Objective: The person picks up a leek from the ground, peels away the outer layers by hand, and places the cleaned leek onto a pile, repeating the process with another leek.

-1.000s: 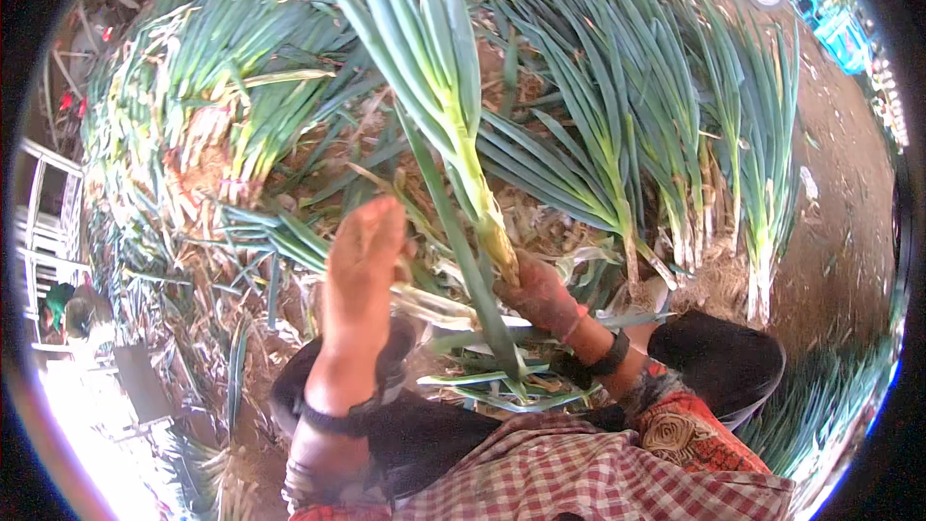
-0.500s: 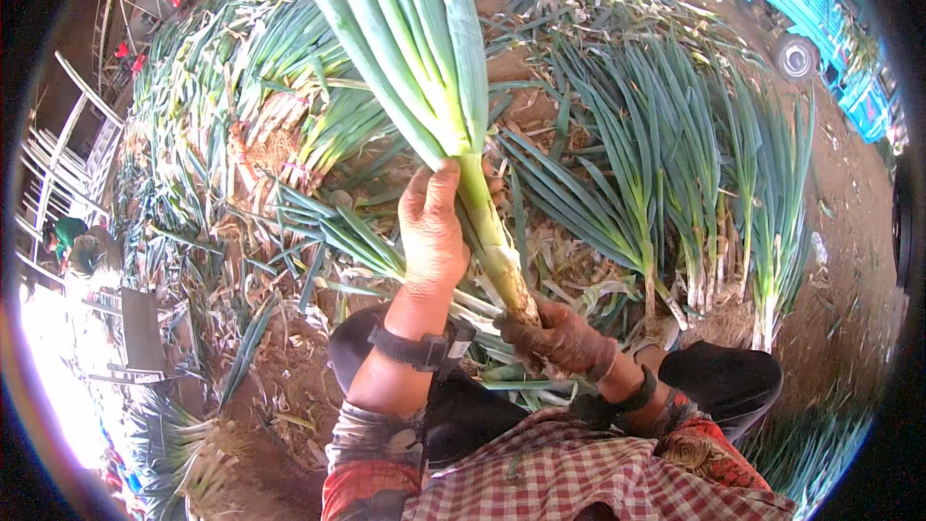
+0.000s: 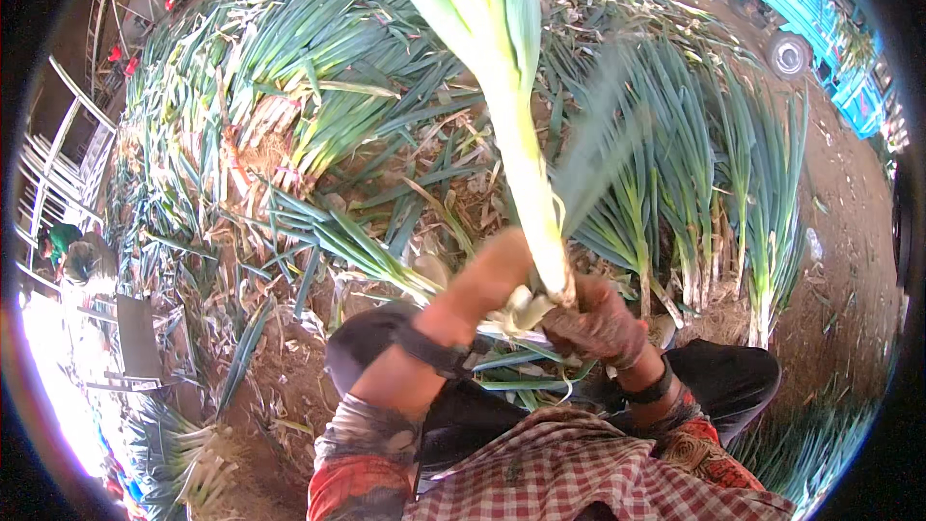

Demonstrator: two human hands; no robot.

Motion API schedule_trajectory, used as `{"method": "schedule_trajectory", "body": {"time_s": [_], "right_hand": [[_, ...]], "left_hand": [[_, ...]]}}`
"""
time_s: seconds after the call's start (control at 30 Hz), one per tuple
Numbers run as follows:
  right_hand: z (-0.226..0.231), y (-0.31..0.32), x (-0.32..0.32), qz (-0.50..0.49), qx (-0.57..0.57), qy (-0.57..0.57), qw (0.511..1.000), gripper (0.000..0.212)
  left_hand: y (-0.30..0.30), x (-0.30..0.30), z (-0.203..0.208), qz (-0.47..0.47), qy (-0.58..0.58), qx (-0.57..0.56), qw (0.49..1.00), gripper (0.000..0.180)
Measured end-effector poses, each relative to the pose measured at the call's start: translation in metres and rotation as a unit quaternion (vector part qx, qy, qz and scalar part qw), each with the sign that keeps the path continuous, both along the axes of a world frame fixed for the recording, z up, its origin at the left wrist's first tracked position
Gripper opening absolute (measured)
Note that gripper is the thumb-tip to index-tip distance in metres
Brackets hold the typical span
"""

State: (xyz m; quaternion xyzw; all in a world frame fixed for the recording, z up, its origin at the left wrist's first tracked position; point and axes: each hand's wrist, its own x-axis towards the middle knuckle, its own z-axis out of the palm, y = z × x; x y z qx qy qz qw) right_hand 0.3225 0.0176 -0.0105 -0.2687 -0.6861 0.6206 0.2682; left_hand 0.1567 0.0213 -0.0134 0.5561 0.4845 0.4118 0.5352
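A long green onion (image 3: 521, 164) stands nearly upright before me, its white stalk low and its broad green leaves running past the top edge. My right hand (image 3: 603, 323), in a soiled glove, is closed round its root end. My left hand (image 3: 502, 265) is beside the lower stalk, smeared by motion, its fingers partly hidden behind the stalk. A blurred green leaf (image 3: 603, 154) slants up just right of the stalk. Crumpled pale peel (image 3: 526, 312) hangs at the root end, under my left hand.
Bundled green onions (image 3: 666, 164) stand to the right; a large heap (image 3: 299, 48) lies at the far left. Trimmed leaves litter the soil around my bent knees (image 3: 728, 376). A blue vehicle (image 3: 815, 39) is parked far right. Another person (image 3: 87, 256) is at the left edge.
My left hand has dropped from the upper stalk to near the root end. An outer leaf has come away to the right, and the stalk now shows whiter and more upright.
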Motion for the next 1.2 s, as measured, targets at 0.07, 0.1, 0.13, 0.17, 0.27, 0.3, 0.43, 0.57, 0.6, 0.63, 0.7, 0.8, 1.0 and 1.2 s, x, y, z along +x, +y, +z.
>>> {"method": "schedule_trajectory", "body": {"time_s": [0.07, 0.1, 0.13, 0.17, 0.27, 0.3, 0.43, 0.57, 0.6, 0.63, 0.7, 0.8, 1.0, 1.2], "right_hand": [[0.047, 0.009, -0.006, 0.023, -0.07, -0.165, 0.984, 0.025], [0.041, 0.016, -0.007, -0.025, -0.067, -0.135, 0.988, 0.028], [0.044, 0.023, -0.003, -0.058, -0.036, -0.124, 0.99, 0.029], [0.047, 0.028, 0.001, -0.087, -0.005, -0.112, 0.99, 0.031], [0.039, 0.021, 0.005, -0.137, 0.093, -0.251, 0.954, 0.032], [0.028, 0.017, 0.004, -0.137, 0.092, -0.25, 0.954, 0.032], [-0.01, -0.01, -0.016, -0.149, 0.147, -0.15, 0.966, 0.028], [-0.02, -0.012, -0.022, -0.152, 0.072, -0.249, 0.954, 0.031], [-0.023, -0.011, -0.021, -0.148, 0.09, -0.24, 0.955, 0.03], [-0.025, -0.011, -0.02, -0.144, 0.108, -0.232, 0.956, 0.029], [-0.03, -0.011, -0.02, -0.15, 0.138, -0.23, 0.952, 0.028], [-0.029, -0.007, -0.019, -0.126, 0.102, -0.226, 0.96, 0.027], [-0.006, 0.017, -0.012, -0.078, -0.087, -0.19, 0.975, 0.028], [-0.023, 0.04, 0.004, -0.073, -0.372, 0.25, 0.891, 0.022]], "left_hand": [[-0.013, 0.019, -0.069, 0.012, -0.179, -0.041, 0.983, 0.019], [-0.007, 0.016, -0.077, -0.033, 0.087, 0.026, 0.995, 0.024], [0.002, 0.017, -0.058, -0.075, 0.338, 0.107, 0.932, 0.029], [0.011, 0.007, -0.036, -0.093, 0.461, 0.058, 0.881, 0.034], [0.021, -0.02, 0.006, 0.316, -0.039, 0.132, 0.939, 0.036], [0.021, -0.018, 0.023, 0.328, -0.202, 0.192, 0.903, 0.04], [0.022, -0.021, 0.024, 0.382, -0.18, 0.288, 0.859, 0.033], [0.018, -0.022, 0.018, 0.482, -0.099, 0.201, 0.847, 0.021], [0.019, -0.023, 0.016, 0.481, -0.104, 0.217, 0.843, 0.018], [0.017, -0.025, 0.017, 0.481, -0.105, 0.216, 0.843, 0.018], [0.012, -0.029, 0.019, 0.469, -0.038, 0.195, 0.86, 0.016], [0.009, -0.042, 0.021, 0.416, 0.094, 0.212, 0.879, 0.013], [-0.001, -0.024, 0.029, 0.185, 0.391, 0.406, 0.805, 0.012], [-0.02, 0.016, -0.001, 0.022, 0.295, 0.384, 0.875, 0.022]]}}
